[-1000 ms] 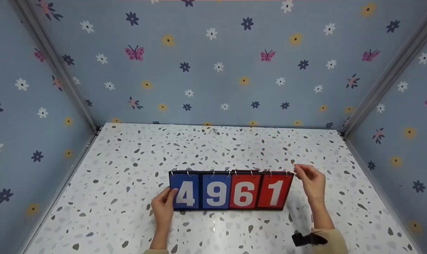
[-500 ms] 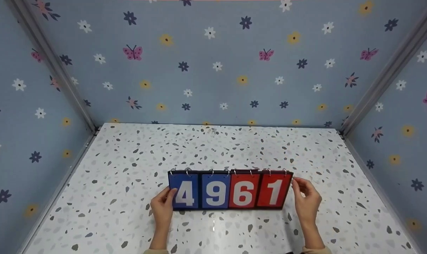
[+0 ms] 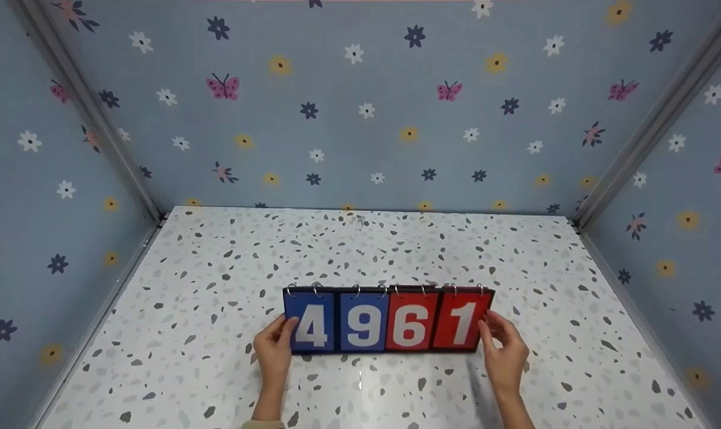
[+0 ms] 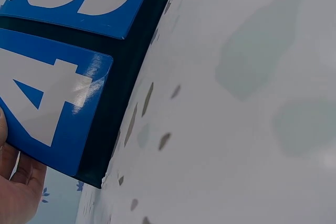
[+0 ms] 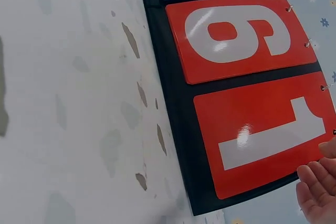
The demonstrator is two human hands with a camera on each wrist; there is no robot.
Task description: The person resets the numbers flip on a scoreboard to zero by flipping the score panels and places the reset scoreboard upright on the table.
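A flip scoreboard (image 3: 389, 350) stands tilted back on the speckled table, its cards hung on metal rings along the top. From left to right it reads 4 and 9 on blue cards, then 6 and 1 on red. My left hand (image 3: 273, 348) grips its left edge, thumb in front; in the left wrist view the fingers (image 4: 22, 182) lie beside the blue 4 card (image 4: 68, 129). At the right edge, my right hand (image 3: 504, 354) pinches the board beside the red 1 card (image 5: 273, 114). Its fingers (image 5: 317, 192) are partly cut off in the right wrist view.
The white speckled table (image 3: 360, 250) runs back to a flowered blue wall panel (image 3: 348, 119). Similar panels rise on both sides, with grey posts (image 3: 92, 113) at the corners.
My right hand has come down and left from beside the board's top right corner to its right edge. The left hand keeps its hold, and the numbers are the same.
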